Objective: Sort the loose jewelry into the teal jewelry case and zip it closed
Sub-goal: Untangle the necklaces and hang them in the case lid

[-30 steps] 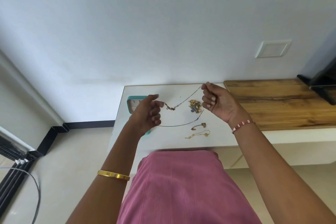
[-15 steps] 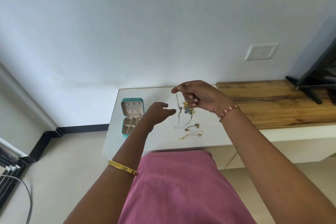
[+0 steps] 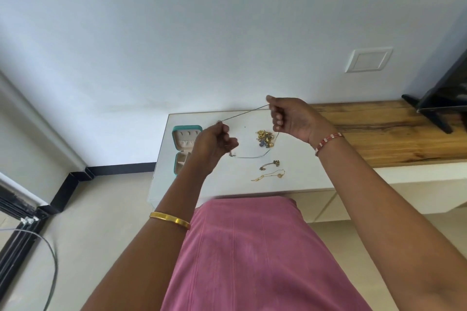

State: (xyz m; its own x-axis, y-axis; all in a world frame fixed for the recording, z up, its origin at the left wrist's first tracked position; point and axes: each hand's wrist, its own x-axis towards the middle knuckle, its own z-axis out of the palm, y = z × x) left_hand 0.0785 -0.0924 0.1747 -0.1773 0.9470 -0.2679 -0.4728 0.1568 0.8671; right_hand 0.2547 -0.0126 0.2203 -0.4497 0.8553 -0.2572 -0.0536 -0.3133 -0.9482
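Both hands pinch thin chain (image 3: 242,114): left hand (image 3: 212,145) partly blocks open teal case (image 3: 182,145), right hand (image 3: 290,118) above jewelry pile (image 3: 264,137) on worktop (image 3: 222,184); TV stand (image 3: 429,113) far right.

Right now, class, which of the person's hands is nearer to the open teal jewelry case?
Left. The left hand hovers just right of the open teal jewelry case, overlapping its edge in view. The right hand is farther right, beyond the jewelry pile.

Both hands, left (image 3: 213,145) and right (image 3: 290,118), stretch a thin necklace (image 3: 242,114) above the table (image 3: 227,179).
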